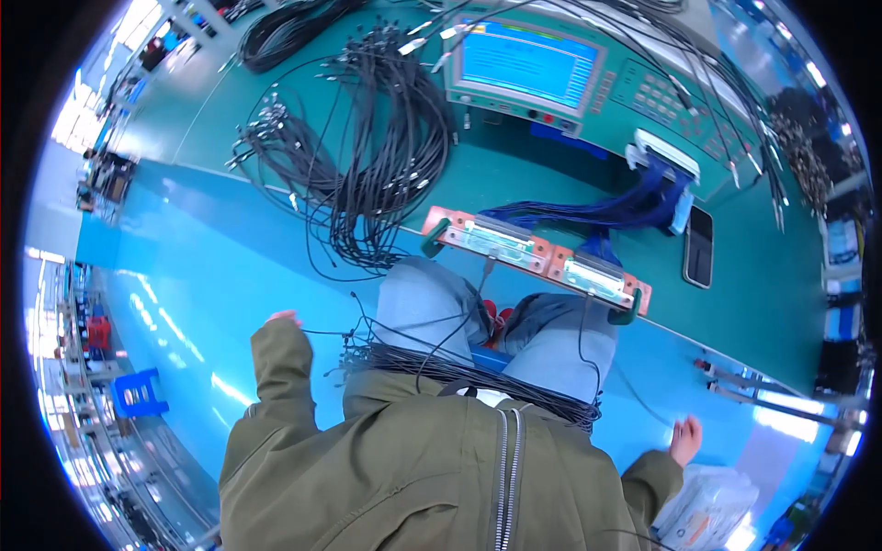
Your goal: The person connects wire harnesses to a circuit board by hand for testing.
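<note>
Out to the left, my left hand (286, 316) is mostly covered by its olive sleeve. A black cable (323, 331) stretches from it toward my lap, and the fingers seem closed on that end. On the lower right, my right hand (684, 442) has curled fingers, with a thin dark cable (646, 400) running up to them. Across my lap lies a bundle of black cables (478, 383). Beyond my knees, a copper-coloured test fixture (542, 260) with clear covers and green handles sits at the table edge. Cables hang from it.
A large heap of black cables (386, 156) spreads over the green table (744, 303), some drooping off its edge. Behind the fixture stands a tester with a blue screen (528, 62), joined by blue wiring (588, 213). A phone (698, 246) lies right; a blue stool (140, 393) stands left.
</note>
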